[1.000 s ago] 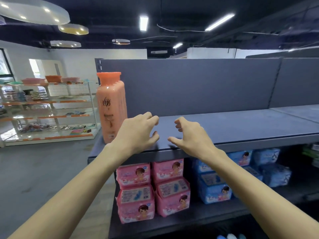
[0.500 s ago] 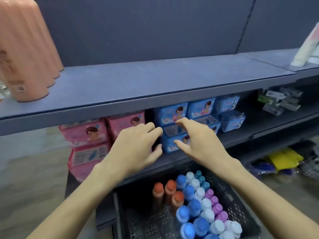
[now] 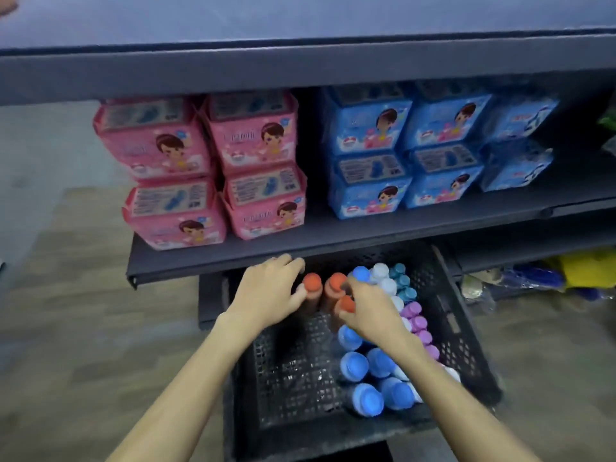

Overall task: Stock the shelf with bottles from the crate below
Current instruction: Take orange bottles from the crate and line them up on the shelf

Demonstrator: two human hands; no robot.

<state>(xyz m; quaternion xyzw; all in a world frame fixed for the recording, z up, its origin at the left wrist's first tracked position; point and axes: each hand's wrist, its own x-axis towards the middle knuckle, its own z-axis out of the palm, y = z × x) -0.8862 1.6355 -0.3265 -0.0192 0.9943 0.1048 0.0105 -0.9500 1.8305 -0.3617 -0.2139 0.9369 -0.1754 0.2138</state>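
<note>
A black mesh crate stands on the floor under the shelves. It holds upright bottles with orange, blue, white, teal and purple caps. My left hand curls round the leftmost orange-capped bottle, thumb against its neck. My right hand pinches the front orange-capped bottle between fingers and thumb. A third orange-capped bottle stands between them. The grey top shelf runs across the top of the view.
The middle shelf overhangs the crate's back and carries stacked pink packs and blue packs. The crate's left half is bare mesh. Yellow and blue bags lie low at the right. Wooden floor lies to the left.
My view has dropped from the top shelf to the crate. Both hands went down from the shelf edge into the crate and closed on the orange-capped bottles.
</note>
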